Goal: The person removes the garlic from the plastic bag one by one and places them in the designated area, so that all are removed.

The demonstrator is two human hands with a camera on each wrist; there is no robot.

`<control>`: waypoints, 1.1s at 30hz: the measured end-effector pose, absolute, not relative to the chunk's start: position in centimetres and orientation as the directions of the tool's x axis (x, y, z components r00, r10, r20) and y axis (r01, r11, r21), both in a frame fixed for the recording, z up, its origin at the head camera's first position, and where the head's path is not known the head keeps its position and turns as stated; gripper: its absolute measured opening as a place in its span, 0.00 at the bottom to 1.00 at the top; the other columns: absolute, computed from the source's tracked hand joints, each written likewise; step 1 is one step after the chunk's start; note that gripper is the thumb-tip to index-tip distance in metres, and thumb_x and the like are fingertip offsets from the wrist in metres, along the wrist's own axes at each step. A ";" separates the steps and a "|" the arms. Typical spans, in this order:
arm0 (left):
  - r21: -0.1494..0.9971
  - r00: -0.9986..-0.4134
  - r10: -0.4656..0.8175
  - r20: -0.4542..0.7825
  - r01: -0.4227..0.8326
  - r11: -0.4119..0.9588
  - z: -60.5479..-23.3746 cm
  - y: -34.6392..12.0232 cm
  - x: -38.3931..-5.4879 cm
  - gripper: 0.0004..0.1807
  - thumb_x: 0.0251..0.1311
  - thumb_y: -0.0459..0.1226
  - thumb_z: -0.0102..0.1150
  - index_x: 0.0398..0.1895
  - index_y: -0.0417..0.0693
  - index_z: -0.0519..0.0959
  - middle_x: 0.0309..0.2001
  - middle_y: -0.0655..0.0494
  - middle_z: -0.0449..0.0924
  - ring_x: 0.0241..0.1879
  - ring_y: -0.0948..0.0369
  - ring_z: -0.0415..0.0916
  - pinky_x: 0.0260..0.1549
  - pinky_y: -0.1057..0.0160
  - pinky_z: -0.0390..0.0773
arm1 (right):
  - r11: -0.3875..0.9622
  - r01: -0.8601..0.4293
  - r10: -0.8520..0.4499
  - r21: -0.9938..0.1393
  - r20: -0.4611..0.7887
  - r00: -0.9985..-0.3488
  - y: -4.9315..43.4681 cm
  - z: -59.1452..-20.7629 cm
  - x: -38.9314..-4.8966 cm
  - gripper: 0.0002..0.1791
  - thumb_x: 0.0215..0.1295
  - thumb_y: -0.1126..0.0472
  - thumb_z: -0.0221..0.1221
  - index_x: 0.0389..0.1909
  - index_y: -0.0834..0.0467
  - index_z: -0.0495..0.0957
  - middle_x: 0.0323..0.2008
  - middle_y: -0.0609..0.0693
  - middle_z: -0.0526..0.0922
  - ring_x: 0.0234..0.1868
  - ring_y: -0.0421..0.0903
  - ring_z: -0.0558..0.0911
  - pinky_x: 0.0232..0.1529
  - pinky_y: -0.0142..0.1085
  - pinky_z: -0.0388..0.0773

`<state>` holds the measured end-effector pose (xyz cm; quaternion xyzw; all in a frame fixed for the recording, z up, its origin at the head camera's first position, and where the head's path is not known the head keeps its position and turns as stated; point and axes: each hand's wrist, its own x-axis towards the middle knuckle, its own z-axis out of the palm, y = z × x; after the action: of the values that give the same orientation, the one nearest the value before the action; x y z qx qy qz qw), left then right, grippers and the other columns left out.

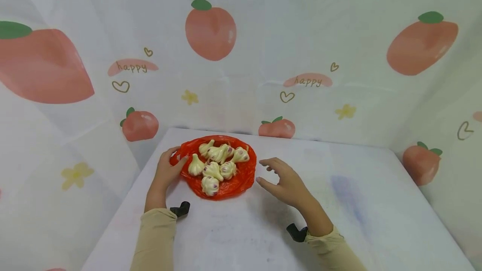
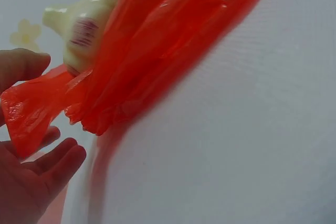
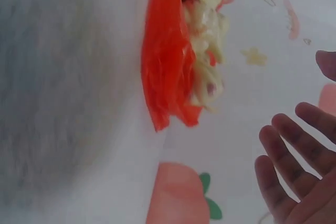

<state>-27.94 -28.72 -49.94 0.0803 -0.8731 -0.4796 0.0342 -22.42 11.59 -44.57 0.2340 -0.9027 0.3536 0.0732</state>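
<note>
the pale garlic bulbs (image 1: 211, 170), marked with purple, are lying clustered inside a red plastic bag (image 1: 241, 179), which is sitting near the far edge of the white counter (image 1: 233, 237), towards its far left corner. the bag's mouth is facing upward, its crinkled rim spreading around the bulbs. the left hand (image 1: 169, 170) is reaching the bag's left side, its thumb and fingers spreading loosely around a fold of the plastic without clenching. the right hand (image 1: 286, 181) is hovering just beside the bag's right side, released, its fingers parting and touching nothing. beige sleeves (image 1: 156, 237) are covering both forearms, and a black fitting (image 1: 180, 209) is jutting from the left wrist. behind the counter, a pale backdrop (image 1: 256, 45) is showing printed red fruit, hearts and yellow flowers.
</note>
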 end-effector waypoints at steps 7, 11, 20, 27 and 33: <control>0.853 -0.985 -0.172 -0.025 -0.111 0.509 -50.2 -28.6 -28.0 0.36 0.76 0.47 0.58 0.82 0.47 0.61 0.82 0.38 0.57 0.82 0.39 0.53 0.78 0.33 0.61 | 0.563 -0.454 -0.428 -0.691 0.227 -0.875 8.6 -45.7 -22.8 0.29 0.67 0.47 0.71 0.66 0.53 0.79 0.62 0.52 0.84 0.60 0.55 0.82 0.57 0.58 0.85; 0.860 -0.985 -0.173 -0.021 -0.106 0.499 -50.1 -28.5 -28.0 0.35 0.76 0.46 0.58 0.81 0.47 0.62 0.81 0.39 0.59 0.81 0.39 0.54 0.78 0.34 0.61 | 0.536 -0.451 -0.454 -0.714 0.207 -0.867 7.1 -46.1 -22.9 0.32 0.67 0.45 0.71 0.67 0.56 0.78 0.64 0.53 0.82 0.61 0.55 0.81 0.59 0.58 0.84; 0.865 -0.984 -0.174 -0.028 -0.111 0.490 -50.1 -28.6 -28.0 0.35 0.76 0.47 0.58 0.82 0.49 0.62 0.81 0.40 0.61 0.81 0.40 0.56 0.78 0.35 0.63 | 0.500 -0.508 -0.513 -0.702 0.232 -0.826 3.6 -46.9 -23.0 0.32 0.66 0.44 0.71 0.67 0.53 0.78 0.65 0.49 0.82 0.68 0.51 0.79 0.67 0.54 0.81; 0.865 -0.985 -0.172 -0.013 -0.097 0.492 -50.1 -28.6 -28.0 0.35 0.76 0.47 0.58 0.81 0.49 0.62 0.81 0.41 0.61 0.81 0.40 0.56 0.77 0.34 0.64 | 0.512 -0.538 -0.572 -0.670 0.202 -0.795 1.0 -47.3 -23.0 0.33 0.65 0.45 0.73 0.68 0.51 0.78 0.65 0.46 0.81 0.66 0.46 0.79 0.65 0.44 0.83; 0.866 -0.985 -0.172 -0.027 -0.110 0.489 -50.2 -28.6 -28.0 0.35 0.76 0.47 0.57 0.82 0.49 0.62 0.82 0.41 0.60 0.82 0.40 0.55 0.78 0.34 0.62 | 0.534 -0.585 -0.624 -0.611 0.182 -0.760 -0.6 -47.9 -23.1 0.32 0.66 0.51 0.72 0.69 0.51 0.77 0.65 0.46 0.80 0.67 0.43 0.77 0.69 0.40 0.80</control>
<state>-28.02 -28.59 -50.21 0.0817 -0.8622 -0.4990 0.0314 -23.09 -0.56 -47.87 0.3454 -0.8753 0.3373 -0.0293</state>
